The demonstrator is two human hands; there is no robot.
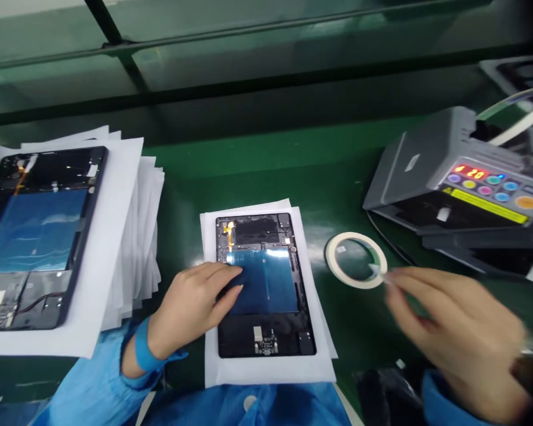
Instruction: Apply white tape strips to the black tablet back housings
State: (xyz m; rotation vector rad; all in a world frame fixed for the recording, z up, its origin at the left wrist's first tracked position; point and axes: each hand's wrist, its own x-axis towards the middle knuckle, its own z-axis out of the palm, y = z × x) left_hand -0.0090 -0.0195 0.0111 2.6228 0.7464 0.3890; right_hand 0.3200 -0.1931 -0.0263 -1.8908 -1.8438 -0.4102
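Observation:
An opened tablet [270, 236] with a blue film over its middle lies on white paper [266, 373] in front of me. My left hand [190, 307] rests flat on the tablet's left side, fingers spread over the blue film. My right hand [453, 331] is blurred by motion to the right of the tablet, its fingertips pinched on a small pale bit of tape [379, 273] beside a white tape roll [355, 260].
At the left, a second opened tablet [35, 236] lies on a stack of white paper sheets [128, 236]. A grey tape dispenser machine [462, 177] with coloured buttons stands at the right. The bench top [257, 165] is green.

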